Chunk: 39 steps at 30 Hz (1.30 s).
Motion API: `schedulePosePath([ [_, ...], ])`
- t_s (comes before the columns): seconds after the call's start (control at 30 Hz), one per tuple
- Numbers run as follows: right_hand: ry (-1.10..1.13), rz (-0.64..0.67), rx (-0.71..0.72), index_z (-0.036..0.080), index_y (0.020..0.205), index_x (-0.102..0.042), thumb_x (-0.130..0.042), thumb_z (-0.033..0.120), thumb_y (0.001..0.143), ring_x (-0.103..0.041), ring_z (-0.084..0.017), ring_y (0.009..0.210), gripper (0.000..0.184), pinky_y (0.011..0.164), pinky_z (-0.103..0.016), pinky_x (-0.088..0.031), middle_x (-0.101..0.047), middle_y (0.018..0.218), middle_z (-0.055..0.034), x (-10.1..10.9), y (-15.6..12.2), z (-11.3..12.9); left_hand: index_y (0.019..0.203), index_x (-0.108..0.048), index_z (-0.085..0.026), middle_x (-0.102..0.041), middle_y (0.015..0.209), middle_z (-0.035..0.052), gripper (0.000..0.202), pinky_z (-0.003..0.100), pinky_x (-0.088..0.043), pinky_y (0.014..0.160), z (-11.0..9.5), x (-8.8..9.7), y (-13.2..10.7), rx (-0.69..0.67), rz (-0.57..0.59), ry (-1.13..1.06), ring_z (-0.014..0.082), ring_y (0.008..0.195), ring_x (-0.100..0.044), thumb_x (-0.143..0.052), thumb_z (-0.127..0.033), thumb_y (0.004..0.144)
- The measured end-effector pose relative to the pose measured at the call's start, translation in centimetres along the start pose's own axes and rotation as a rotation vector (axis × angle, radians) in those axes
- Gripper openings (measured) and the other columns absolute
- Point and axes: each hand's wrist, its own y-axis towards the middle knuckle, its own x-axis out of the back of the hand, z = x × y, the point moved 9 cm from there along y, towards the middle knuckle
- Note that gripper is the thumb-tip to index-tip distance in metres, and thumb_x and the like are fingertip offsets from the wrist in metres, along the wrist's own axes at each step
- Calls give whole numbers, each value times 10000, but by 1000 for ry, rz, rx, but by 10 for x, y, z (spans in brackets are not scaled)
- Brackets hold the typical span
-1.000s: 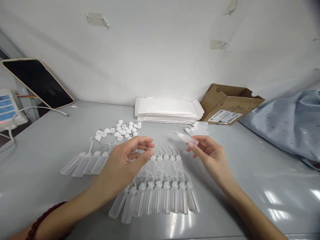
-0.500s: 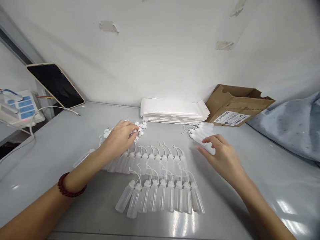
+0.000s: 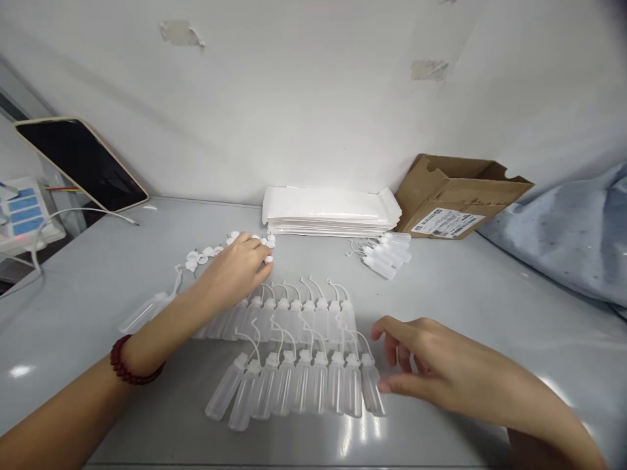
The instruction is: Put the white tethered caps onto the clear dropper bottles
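Note:
Two rows of small clear plastic bottles lie on the grey table: a near row (image 3: 298, 391) and a far row (image 3: 294, 312). My left hand (image 3: 235, 266) reaches over the far row to a pile of small white caps (image 3: 210, 253); its fingers are curled down onto the caps, and what they pinch is hidden. My right hand (image 3: 435, 365) hovers at the right end of the near row, fingers spread and slightly bent, holding nothing. A few more bottles (image 3: 385, 254) lie in a small group behind.
A stack of white bags (image 3: 328, 212) lies against the wall, with an open cardboard box (image 3: 455, 196) to its right. Blue-grey cloth (image 3: 568, 241) covers the right side. A tablet (image 3: 83, 163) leans at the left by a power strip (image 3: 22, 209).
My right hand has left the small bottle group at the back and drawn toward me, to the near row's right end. My left hand stays on the cap pile.

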Motion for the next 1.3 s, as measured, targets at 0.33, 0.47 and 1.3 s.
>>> schedulePosePath([
  [0.33, -129, 89, 28, 210, 1004, -492, -827, 225, 643, -589, -234, 734, 492, 586, -275, -342, -625, 818, -9, -28, -3, 7, 943, -687, -52, -679, 838, 126, 295, 365, -467, 750, -10, 26, -4, -13, -194, -45, 267, 854, -528, -448, -218, 891],
  [0.47, -124, 69, 26, 201, 1002, -503, -781, 192, 677, -586, -221, 716, 428, 571, -268, -309, -623, 800, -9, -30, 0, 8, 937, -684, -71, -680, 843, 109, 262, 346, -472, 725, -11, 31, -6, -4, -238, -77, 251, 841, -530, -470, -213, 883],
  [1.3, 332, -404, 597, 302, 1336, -444, -658, 28, 667, -686, -129, 742, 755, 727, -230, -583, -711, 955, 8, 20, -16, 53, 868, -646, -203, -669, 808, -4, 119, 270, -534, 694, -47, 37, -31, 232, 136, -1103, 146, 717, -642, -652, -289, 787],
])
